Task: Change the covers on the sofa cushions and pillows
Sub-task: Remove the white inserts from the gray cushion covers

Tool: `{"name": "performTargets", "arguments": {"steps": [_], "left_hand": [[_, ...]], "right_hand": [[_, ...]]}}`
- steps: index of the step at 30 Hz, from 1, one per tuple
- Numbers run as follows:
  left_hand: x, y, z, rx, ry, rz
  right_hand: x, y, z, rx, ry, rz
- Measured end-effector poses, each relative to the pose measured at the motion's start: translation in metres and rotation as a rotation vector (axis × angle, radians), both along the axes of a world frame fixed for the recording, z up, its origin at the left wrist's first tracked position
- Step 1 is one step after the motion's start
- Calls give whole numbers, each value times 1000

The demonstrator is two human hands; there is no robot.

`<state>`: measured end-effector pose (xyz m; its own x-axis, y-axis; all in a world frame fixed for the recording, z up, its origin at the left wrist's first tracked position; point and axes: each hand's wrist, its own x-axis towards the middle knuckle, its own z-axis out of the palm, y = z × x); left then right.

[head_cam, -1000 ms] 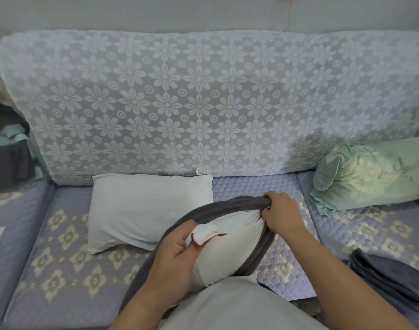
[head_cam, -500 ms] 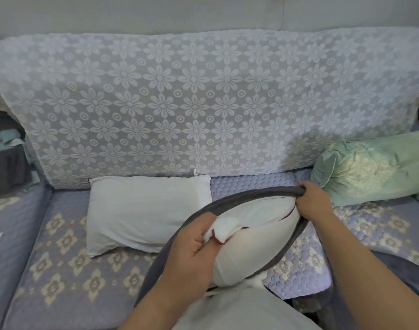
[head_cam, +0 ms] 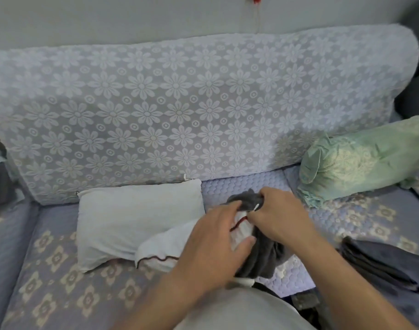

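Grey plush, bunched tight: that was the dark cover (head_cam: 261,258), gathered at the middle of the sofa seat (head_cam: 61,270) in the head view, the only view on offer. The right hand (head_cam: 278,219) had its fingers curled round the top edge of that cover and gripped a wad of it just in front of the backrest throw (head_cam: 180,110). The left hand (head_cam: 218,236) lay across the white pillow with red piping (head_cam: 165,246), fingers fairly straight and pressing on the fabric, thumb out toward the cover; whether it pinched anything underneath I couldn't tell. That pillow stuck out of the cover to the left, one corner free, its other end buried in the grey folds between the two hands.

Behind it, touching the foot of the backrest, a bare white pillow (head_cam: 132,217) lay flat on the seat, and the piped pillow overlapped its right corner. Over to the right, a green pillow (head_cam: 361,163) leaned against the backrest, well apart from the hands. At the lower right, a stack of folded dark covers (head_cam: 382,265) sat on the seat's front edge. Pale clothing (head_cam: 239,310) filled the bottom centre beneath the forearms.
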<state>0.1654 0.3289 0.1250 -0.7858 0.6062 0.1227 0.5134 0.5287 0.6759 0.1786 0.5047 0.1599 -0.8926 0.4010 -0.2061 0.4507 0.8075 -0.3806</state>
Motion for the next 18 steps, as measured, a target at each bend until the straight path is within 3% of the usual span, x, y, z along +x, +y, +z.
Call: {"name": "performTargets", "arguments": {"steps": [4, 8, 11, 15, 18], "left_hand": [[6, 16, -63, -224, 42, 131], [-2, 13, -95, -328, 351, -20], [-13, 12, -101, -291, 399, -144], [-19, 5, -95, -166, 375, -133], [-17, -7, -91, -126, 383, -137]], "right_hand": [[2, 2, -25, -67, -39, -40], [13, 8, -48, -161, -50, -106], [19, 9, -67, -198, -31, -130], [15, 22, -80, -315, 41, -244], [14, 48, -100, -245, -13, -322]]}}
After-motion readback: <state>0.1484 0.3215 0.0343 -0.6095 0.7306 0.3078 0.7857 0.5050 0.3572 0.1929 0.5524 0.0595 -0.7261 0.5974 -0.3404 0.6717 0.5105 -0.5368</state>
